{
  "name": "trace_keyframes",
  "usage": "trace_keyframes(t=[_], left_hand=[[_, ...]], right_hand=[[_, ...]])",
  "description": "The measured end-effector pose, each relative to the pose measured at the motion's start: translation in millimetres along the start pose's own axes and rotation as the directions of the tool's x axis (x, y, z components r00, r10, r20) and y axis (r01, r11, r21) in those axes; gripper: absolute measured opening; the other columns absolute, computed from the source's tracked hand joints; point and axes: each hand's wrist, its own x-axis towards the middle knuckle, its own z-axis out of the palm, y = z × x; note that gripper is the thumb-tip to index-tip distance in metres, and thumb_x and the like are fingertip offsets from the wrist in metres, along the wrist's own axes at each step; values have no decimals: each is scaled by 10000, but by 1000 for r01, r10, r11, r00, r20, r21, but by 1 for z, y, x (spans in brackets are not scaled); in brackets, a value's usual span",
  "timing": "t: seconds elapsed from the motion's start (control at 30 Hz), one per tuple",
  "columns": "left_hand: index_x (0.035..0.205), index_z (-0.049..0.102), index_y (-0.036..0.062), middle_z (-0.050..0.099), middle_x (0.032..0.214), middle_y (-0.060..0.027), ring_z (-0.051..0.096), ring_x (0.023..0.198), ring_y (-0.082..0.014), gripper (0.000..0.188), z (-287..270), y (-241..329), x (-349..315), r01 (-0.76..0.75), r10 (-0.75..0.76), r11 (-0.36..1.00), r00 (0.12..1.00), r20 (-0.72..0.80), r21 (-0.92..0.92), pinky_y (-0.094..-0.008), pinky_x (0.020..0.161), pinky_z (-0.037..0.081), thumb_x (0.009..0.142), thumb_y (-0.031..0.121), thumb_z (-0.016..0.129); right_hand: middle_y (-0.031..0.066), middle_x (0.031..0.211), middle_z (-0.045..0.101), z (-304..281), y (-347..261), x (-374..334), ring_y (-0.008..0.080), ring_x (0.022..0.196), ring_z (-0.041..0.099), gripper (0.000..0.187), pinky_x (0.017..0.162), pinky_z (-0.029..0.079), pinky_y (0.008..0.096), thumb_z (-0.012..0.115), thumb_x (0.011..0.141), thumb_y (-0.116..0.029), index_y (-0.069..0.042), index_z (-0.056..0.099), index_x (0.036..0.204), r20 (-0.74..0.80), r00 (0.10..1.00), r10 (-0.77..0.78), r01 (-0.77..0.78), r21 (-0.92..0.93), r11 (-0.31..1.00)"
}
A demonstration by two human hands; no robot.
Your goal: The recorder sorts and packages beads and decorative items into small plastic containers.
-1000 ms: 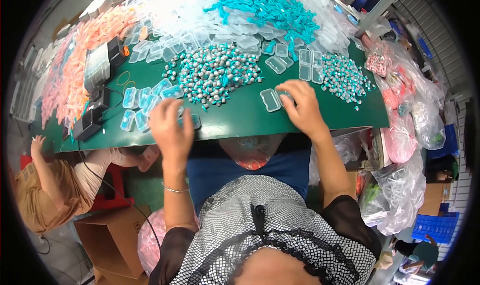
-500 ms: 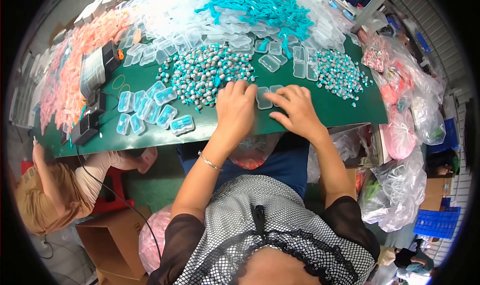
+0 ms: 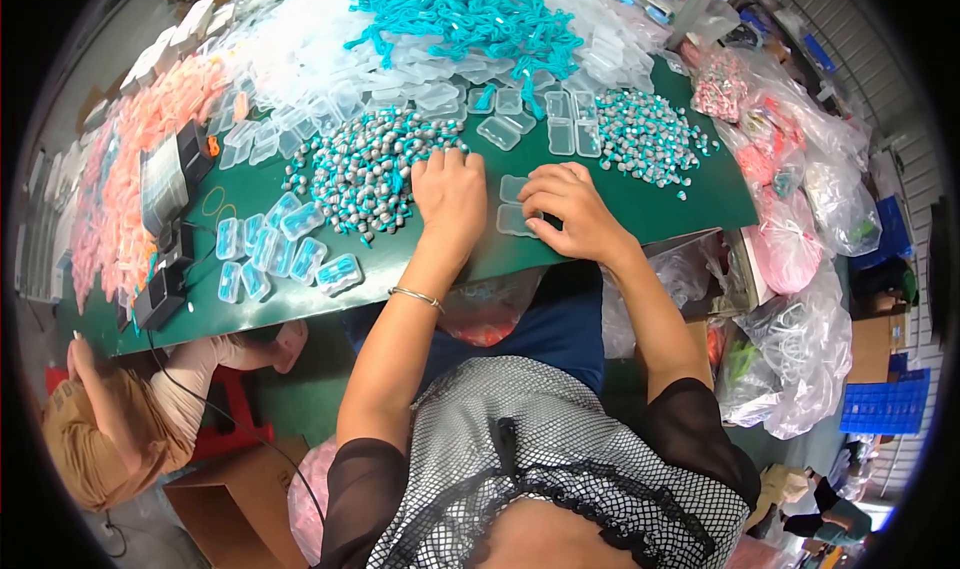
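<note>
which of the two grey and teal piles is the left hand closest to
The larger pile, on the left: the left hand is at its right edge. The smaller pile lies farther right, beyond the right hand.

No text can be read. Dark lettering point(image 3: 66, 399) marks a brown shirt point(image 3: 75, 449), well to the left of the fingers of the left hand point(image 3: 450, 195) and lower in view; too small to make out.

Two hands point(image 3: 449, 191) point(image 3: 574, 212), two heaps of small pieces point(image 3: 372, 164) point(image 3: 652, 137), ten (or so) filled boxes point(image 3: 340, 274).
</note>
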Motion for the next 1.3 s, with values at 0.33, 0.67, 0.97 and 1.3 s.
trace_keyframes(t=[0.33, 0.67, 0.97, 1.3], left_hand=[[824, 661, 114, 627, 815, -62, 602, 826, -248, 93, 1, -2, -2, -34, 34, 998, 999, 7, -61, -395, 722, 412, 765, 89, 594], [901, 706, 52, 664, 883, -126, 631, 880, -345, 134, -32, 4, -23, 189, -49, 670, 976, 212, -718, -442, 763, 516, 774, 41, 667], [910, 694, 32, 645, 916, -101, 638, 733, -263, 123, -35, 9, -31, 125, 43, 681, 977, 209, -722, -353, 652, 510, 787, 33, 705], [905, 688, 46, 636, 911, -106, 636, 833, -305, 154, -32, 17, -37, 24, 74, 828, 986, 152, -561, -417, 737, 490, 792, 142, 728]], right_hand=[[25, 802, 662, -28, 45, -18, 241, 789, 634, 60, 732, 433, 401, 702, 784, -130, -116, 683, 840, -449, 808, 381, -489, -152, 859], [34, 829, 654, -8, 60, -37, 255, 836, 636, 123, 787, 403, 421, 728, 793, -199, -138, 708, 898, -451, 802, 392, -586, -467, 662], [21, 761, 660, 6, -34, -19, 206, 719, 634, 87, 748, 441, 376, 721, 774, -111, -88, 646, 811, -232, 869, 437, -419, 124, 900], [-5, 819, 653, 23, -40, -11, 202, 852, 598, 78, 850, 356, 400, 732, 781, -152, -129, 659, 795, -246, 925, 290, -331, -144, 933]])
